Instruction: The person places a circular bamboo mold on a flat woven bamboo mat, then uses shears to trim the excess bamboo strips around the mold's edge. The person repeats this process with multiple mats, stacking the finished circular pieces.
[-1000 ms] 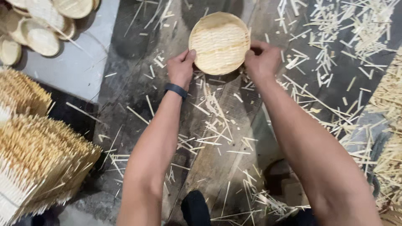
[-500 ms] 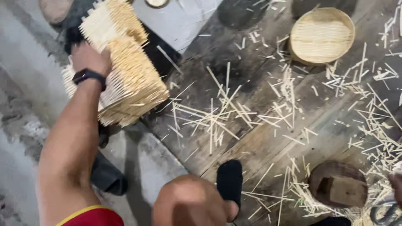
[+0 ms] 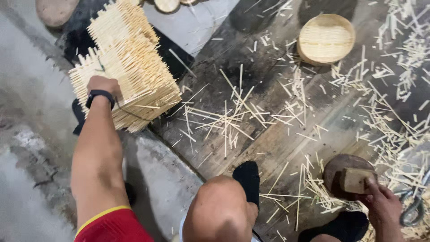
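1. The person is sitting over a dark wooden work board (image 3: 286,139) littered with loose bamboo splints (image 3: 233,118), and is reaching out to both sides at once.

2. The left hand (image 3: 104,87), with a black wristband (image 3: 100,95) on its wrist, is resting on top of a big stacked bundle of cut bamboo sticks (image 3: 134,67) lying at the board's left edge. The fingers are hidden behind the hand, so whether they are curled into the sticks or only lying on them cannot be told.

3. The right hand (image 3: 380,204) is lying against a small wooden block (image 3: 356,179) that sits on a round dark wooden stump (image 3: 347,175), near the board's lower right corner. The fingers are touching the block's near edge; a full clasp is not visible.

4. A finished round woven tray (image 3: 326,38) is lying flat at the far side of the board, well apart from both hands. Grey scissors (image 3: 414,208) are lying just beside the right hand, partly cut off by the picture's edge.

5. Judging from this layout, the step in hand looks like fetching fresh material: sticks from the bundle on one side, the block on the other.

6. The next move would seem to call for a pinch tight enough to draw out a few sticks without dragging the whole bundle, and a firm grip around the block.
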